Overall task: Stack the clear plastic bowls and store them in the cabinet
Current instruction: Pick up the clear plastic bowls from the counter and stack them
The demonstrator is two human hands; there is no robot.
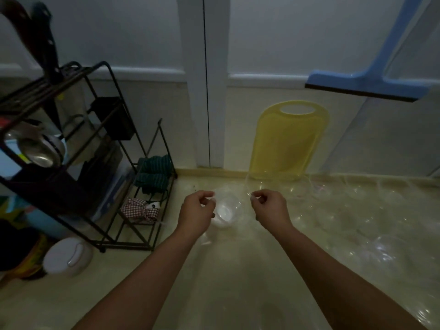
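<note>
1. The left hand [198,209] and right hand [267,207] are each pinching opposite rims of a clear bowl [229,206], holding it just above the counter [238,270]; more clear bowls [345,210] are lying scattered to the right.
2. The thin rim is looking slippery; a loose pinch is risking a drop, and the dim light is risking a missed nesting.

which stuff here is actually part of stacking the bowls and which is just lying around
Part of the job:
- clear bowl, pinched at its rim by the left hand and right hand
- more clear bowls on the counter to the right

Just lying about:
- yellow cutting board
- blue squeegee
- black wire rack
- steel bowl
- white lid
</note>
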